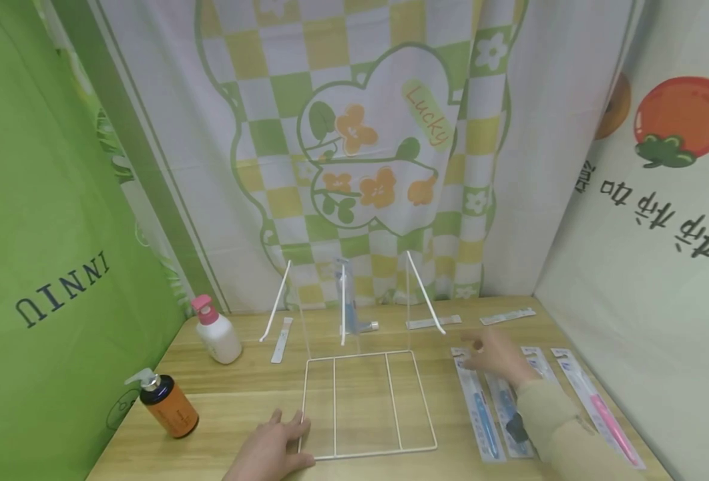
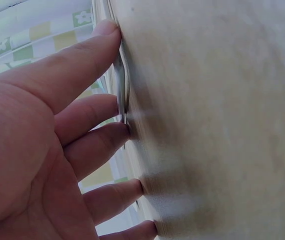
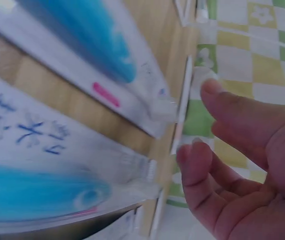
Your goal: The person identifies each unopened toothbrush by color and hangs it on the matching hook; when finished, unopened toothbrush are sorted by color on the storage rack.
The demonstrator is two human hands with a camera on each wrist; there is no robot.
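A white wire rack (image 1: 369,454) with three hooks stands on the wooden table. My left hand (image 1: 270,444) rests at its front left corner, thumb and fingertips touching the wire and fingers spread; the left wrist view shows other fingertips against the tabletop. From the middle hook hangs a packaged toothbrush (image 1: 350,304) with a blue handle. Over the far ends of several packaged toothbrushes hovers my right hand (image 1: 499,354), thumb and fingers apart and holding nothing. Beneath it lie a blue toothbrush (image 1: 481,414) and others partly hidden by the sleeve; a pink toothbrush (image 1: 607,414) lies furthest right.
At the left stand a white pump bottle (image 1: 219,339) with a pink top and an orange pump bottle (image 1: 174,409). Slim pale strips (image 1: 282,341) lie around the rack's back. Printed curtains (image 1: 378,133) hang behind the table and on both sides.
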